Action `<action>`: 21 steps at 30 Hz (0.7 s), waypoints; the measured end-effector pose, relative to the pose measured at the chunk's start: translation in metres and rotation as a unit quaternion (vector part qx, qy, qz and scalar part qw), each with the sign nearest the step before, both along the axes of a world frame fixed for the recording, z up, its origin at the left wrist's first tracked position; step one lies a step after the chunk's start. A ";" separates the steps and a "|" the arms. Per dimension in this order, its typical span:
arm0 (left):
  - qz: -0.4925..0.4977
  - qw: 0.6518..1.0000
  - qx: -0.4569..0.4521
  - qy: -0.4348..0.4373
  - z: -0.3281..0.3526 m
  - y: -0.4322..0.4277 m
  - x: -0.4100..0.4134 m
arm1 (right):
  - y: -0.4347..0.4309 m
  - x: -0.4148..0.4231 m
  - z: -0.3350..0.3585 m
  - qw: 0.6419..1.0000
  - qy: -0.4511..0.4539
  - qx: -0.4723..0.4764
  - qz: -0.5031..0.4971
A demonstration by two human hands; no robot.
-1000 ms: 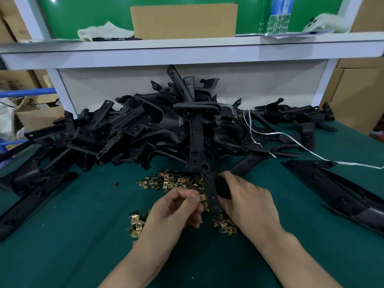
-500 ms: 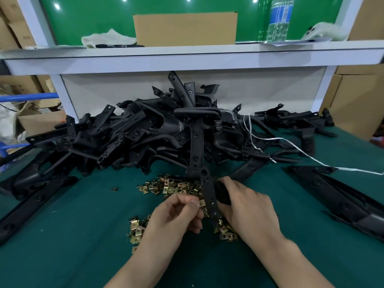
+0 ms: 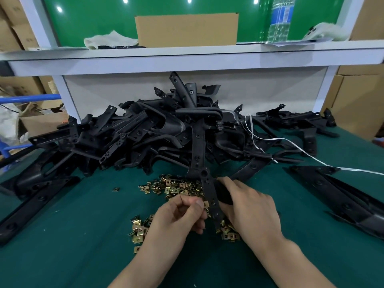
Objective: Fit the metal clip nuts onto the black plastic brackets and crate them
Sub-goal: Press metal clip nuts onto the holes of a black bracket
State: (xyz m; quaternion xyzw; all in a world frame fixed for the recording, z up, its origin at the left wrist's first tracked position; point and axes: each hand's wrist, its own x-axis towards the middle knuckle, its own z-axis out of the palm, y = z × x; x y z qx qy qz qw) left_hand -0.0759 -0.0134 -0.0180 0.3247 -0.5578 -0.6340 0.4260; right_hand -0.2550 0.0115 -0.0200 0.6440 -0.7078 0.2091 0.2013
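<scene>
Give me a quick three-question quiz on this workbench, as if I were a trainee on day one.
1. True or false: the right hand grips a black bracket.
2. What does the left hand pinch at that bracket's edge? A: a brass-coloured clip nut. B: a white cord. C: a water bottle.
3. Fill the gap: the big bracket pile lies ___ the loose clip nuts, as seen from the person.

Key: 1 true; 2 A; 3 behind.
</scene>
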 end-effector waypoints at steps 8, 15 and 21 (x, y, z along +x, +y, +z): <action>0.034 0.999 0.005 0.005 0.003 0.004 -0.005 | -0.002 0.004 0.000 0.998 0.007 -0.048 -0.028; 0.051 0.998 -0.034 -0.034 0.006 0.005 -0.003 | -0.002 0.006 -0.001 0.998 0.014 -0.062 -0.021; 0.078 0.996 -0.031 -0.028 0.009 0.010 -0.008 | -0.001 0.010 0.000 0.998 -0.017 -0.052 -0.028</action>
